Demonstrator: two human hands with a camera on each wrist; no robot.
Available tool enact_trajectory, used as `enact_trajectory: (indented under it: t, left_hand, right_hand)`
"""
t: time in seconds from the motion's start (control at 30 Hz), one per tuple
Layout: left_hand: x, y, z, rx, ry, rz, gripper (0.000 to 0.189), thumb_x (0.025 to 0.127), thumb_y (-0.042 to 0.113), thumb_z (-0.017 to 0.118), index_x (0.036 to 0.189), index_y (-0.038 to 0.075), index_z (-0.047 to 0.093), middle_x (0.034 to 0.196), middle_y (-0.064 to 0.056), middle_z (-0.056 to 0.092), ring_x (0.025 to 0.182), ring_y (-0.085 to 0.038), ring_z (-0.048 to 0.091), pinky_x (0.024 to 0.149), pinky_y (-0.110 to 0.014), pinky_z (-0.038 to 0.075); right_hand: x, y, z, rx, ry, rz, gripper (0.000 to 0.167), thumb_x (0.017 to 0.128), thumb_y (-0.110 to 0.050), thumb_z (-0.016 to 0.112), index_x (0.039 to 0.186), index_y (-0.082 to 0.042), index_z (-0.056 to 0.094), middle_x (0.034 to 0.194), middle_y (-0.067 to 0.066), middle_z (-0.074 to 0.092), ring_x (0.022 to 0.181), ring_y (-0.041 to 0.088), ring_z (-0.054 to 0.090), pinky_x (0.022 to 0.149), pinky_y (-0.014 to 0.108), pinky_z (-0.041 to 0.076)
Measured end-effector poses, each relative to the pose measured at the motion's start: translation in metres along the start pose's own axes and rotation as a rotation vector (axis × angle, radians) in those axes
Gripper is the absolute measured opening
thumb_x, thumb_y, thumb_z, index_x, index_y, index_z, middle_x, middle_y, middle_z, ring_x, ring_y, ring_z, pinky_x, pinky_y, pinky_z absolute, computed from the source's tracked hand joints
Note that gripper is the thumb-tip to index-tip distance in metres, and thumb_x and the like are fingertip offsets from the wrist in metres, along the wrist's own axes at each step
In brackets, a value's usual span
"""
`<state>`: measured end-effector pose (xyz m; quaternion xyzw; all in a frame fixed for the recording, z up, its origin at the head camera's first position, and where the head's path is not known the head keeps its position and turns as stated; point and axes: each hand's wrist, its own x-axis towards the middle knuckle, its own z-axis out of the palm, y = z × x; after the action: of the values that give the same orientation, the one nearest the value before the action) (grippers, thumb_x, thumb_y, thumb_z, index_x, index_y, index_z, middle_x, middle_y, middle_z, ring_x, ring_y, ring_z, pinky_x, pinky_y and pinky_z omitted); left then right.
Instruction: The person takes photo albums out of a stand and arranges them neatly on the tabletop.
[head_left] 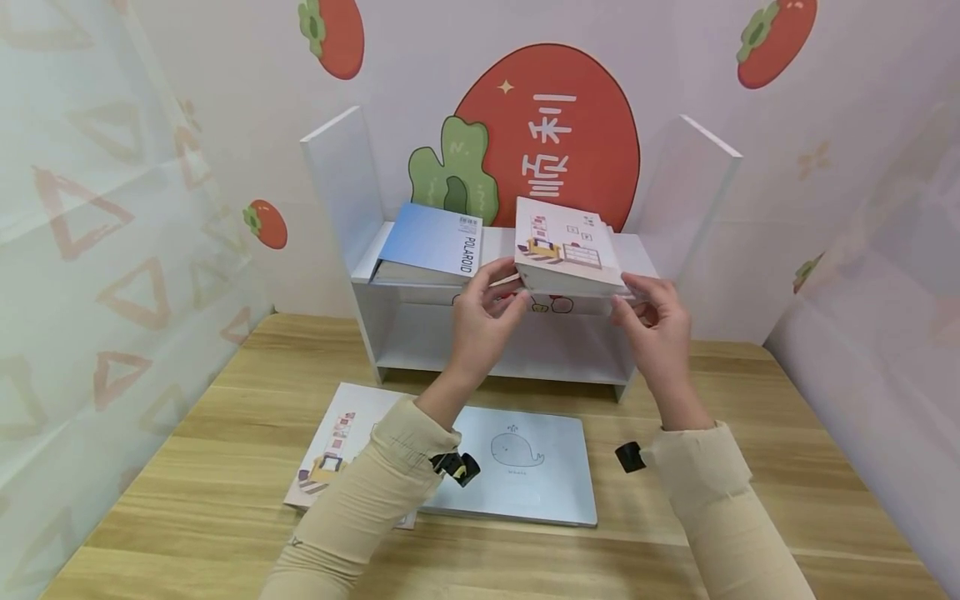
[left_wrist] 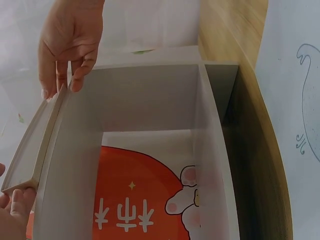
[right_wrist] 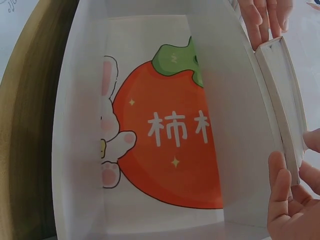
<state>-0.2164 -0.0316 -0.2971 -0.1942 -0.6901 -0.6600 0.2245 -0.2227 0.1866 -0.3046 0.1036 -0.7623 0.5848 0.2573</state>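
Nearest, on the table [head_left: 187,492], a whale book [head_left: 525,487] lies flat to the right of a printed book [head_left: 318,454], the latter partly hidden by the left sleeve [head_left: 352,517]. Beyond, both hands grip the upper book [head_left: 566,254] by its front corners: the left hand [head_left: 486,315] closes thumb and fingers about its left corner, the right hand [head_left: 658,325] likewise about its right. The upper book is at the upper board [head_left: 493,243] of the rack [head_left: 341,192], right of a blue book [head_left: 429,240]; I cannot tell whether the board bears its weight. The step in hand appears to be setting or squaring it; the next move would call for keeping it level while freeing the fingertips. Farthest stands the wall [head_left: 420,42].
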Motion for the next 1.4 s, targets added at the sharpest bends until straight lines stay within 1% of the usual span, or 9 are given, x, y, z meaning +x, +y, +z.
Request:
enact_trajectory:
  t: [0.17, 0.23, 0.37, 0.47, 0.73, 0.9, 1.13, 1.27, 1.4]
  left_hand:
    - [0.000, 0.000, 0.002, 0.031, 0.052, 0.003, 0.044, 0.093, 0.008, 0.069, 0.132, -0.004, 0.056, 0.116, -0.020, 0.066, 0.106, -0.028, 0.068, 0.089, -0.028, 0.057]
    - [0.001, -0.001, 0.003, 0.056, 0.044, -0.026, 0.045, 0.093, 0.013, 0.069, 0.133, -0.003, 0.056, 0.113, -0.019, 0.066, 0.102, -0.026, 0.069, 0.086, -0.027, 0.058]
    - [0.001, -0.002, 0.005, 0.086, 0.027, -0.080, 0.047, 0.094, 0.020, 0.070, 0.132, -0.002, 0.057, 0.114, -0.017, 0.064, 0.102, -0.025, 0.068, 0.087, -0.029, 0.058]
    - [-0.001, -0.001, 0.005, 0.072, 0.037, -0.078, 0.044, 0.093, 0.020, 0.070, 0.128, -0.004, 0.058, 0.115, -0.018, 0.063, 0.103, -0.025, 0.066, 0.091, -0.031, 0.057]
    - [-0.008, 0.005, 0.005, 0.015, 0.044, -0.067, 0.034, 0.092, 0.017, 0.072, 0.114, -0.004, 0.058, 0.111, -0.017, 0.062, 0.096, -0.024, 0.066, 0.090, -0.037, 0.058]
    - [-0.013, 0.009, 0.007, 0.032, 0.073, -0.084, 0.031, 0.092, 0.019, 0.072, 0.109, -0.004, 0.059, 0.108, -0.016, 0.063, 0.093, -0.024, 0.066, 0.086, -0.030, 0.059]
    - [-0.017, 0.013, 0.010, 0.066, 0.090, -0.120, 0.030, 0.093, 0.025, 0.071, 0.104, -0.001, 0.060, 0.104, -0.014, 0.066, 0.086, -0.018, 0.065, 0.076, -0.021, 0.056]
    - [-0.017, 0.014, 0.011, 0.057, 0.107, -0.121, 0.029, 0.094, 0.023, 0.069, 0.102, -0.003, 0.059, 0.102, -0.016, 0.065, 0.082, -0.017, 0.063, 0.071, -0.017, 0.053]
    - [-0.016, 0.014, 0.010, 0.053, 0.122, -0.119, 0.027, 0.094, 0.021, 0.069, 0.100, -0.004, 0.059, 0.101, -0.017, 0.065, 0.080, -0.017, 0.062, 0.068, -0.017, 0.052]
  right_hand:
    - [-0.004, -0.001, 0.001, 0.008, 0.008, -0.004, 0.036, 0.093, -0.008, 0.068, 0.128, 0.000, 0.063, 0.105, -0.011, 0.048, 0.076, 0.003, 0.057, 0.069, 0.008, 0.048]
    - [-0.006, -0.001, 0.002, 0.010, 0.012, -0.003, 0.037, 0.093, -0.008, 0.069, 0.128, 0.000, 0.062, 0.105, -0.012, 0.048, 0.079, 0.004, 0.056, 0.071, 0.007, 0.048]
    - [-0.008, -0.001, 0.003, 0.006, 0.025, -0.002, 0.036, 0.092, -0.009, 0.070, 0.127, 0.001, 0.063, 0.106, -0.013, 0.048, 0.085, 0.007, 0.053, 0.073, 0.008, 0.048]
    - [-0.011, -0.003, 0.004, 0.009, 0.039, -0.005, 0.034, 0.092, -0.010, 0.070, 0.123, 0.001, 0.064, 0.105, -0.014, 0.049, 0.089, 0.008, 0.052, 0.076, 0.008, 0.048]
    - [-0.019, -0.007, 0.004, 0.114, 0.086, -0.048, 0.027, 0.092, -0.004, 0.069, 0.114, 0.009, 0.063, 0.101, -0.010, 0.049, 0.092, 0.010, 0.050, 0.077, 0.008, 0.048]
    - [-0.023, -0.008, 0.006, 0.133, 0.146, -0.056, 0.024, 0.093, -0.009, 0.068, 0.108, 0.011, 0.063, 0.096, -0.011, 0.050, 0.090, 0.009, 0.049, 0.074, 0.009, 0.045]
    - [-0.026, -0.010, 0.008, 0.150, 0.242, -0.040, 0.020, 0.093, -0.015, 0.070, 0.097, 0.004, 0.066, 0.090, -0.009, 0.051, 0.084, 0.008, 0.049, 0.068, 0.013, 0.042]
    - [-0.026, -0.012, 0.009, 0.160, 0.258, -0.016, 0.020, 0.092, -0.015, 0.071, 0.095, 0.004, 0.066, 0.090, -0.008, 0.051, 0.083, 0.009, 0.050, 0.067, 0.013, 0.043]
    - [-0.026, -0.013, 0.010, 0.161, 0.253, 0.005, 0.014, 0.091, -0.014, 0.072, 0.095, -0.001, 0.068, 0.091, -0.007, 0.052, 0.081, 0.010, 0.050, 0.065, 0.011, 0.042]
